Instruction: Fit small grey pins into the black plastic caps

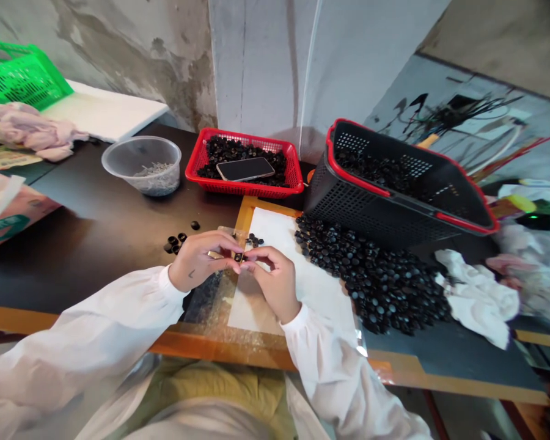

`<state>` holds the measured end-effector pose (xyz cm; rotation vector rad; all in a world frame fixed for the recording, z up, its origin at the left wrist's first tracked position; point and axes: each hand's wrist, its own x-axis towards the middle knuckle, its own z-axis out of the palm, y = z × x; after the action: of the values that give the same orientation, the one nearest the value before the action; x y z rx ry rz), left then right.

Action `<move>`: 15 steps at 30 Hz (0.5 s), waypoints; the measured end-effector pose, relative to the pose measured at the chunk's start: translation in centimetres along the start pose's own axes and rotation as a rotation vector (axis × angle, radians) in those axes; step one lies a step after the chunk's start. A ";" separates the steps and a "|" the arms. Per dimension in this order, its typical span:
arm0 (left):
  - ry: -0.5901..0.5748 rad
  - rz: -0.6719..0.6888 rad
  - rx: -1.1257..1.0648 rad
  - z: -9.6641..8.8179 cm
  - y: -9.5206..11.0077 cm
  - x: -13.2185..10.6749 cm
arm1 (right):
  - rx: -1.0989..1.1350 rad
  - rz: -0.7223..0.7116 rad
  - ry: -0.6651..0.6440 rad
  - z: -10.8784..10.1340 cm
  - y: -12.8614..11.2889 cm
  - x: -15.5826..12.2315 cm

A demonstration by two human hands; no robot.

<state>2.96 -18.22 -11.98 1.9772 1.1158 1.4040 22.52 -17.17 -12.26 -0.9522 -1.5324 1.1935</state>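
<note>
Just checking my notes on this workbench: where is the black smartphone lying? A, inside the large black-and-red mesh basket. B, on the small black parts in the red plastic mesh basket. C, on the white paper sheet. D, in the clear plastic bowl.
B. The black smartphone lies on the small black parts heaped in the red plastic mesh basket.

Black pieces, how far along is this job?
Looks done: perhaps the few pieces left of the hands. In hand: the left hand and right hand pinch one piece together. Left: the large pile on the table, plus those in the red tray and black basket.
</note>
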 end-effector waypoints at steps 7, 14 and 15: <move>-0.009 -0.054 0.006 0.1 0.2 -0.1 | -0.010 -0.017 -0.003 0.0 0.1 0.1; -0.002 -0.052 -0.060 0.3 -0.2 -0.4 | 0.029 -0.006 -0.018 0.1 0.1 0.1; 0.001 -0.055 -0.072 0.4 -0.2 -0.5 | 0.050 0.010 -0.015 0.1 0.1 0.1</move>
<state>3.17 -18.47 -12.53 1.8818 1.0966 1.3974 22.38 -17.12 -12.38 -0.9209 -1.5047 1.2425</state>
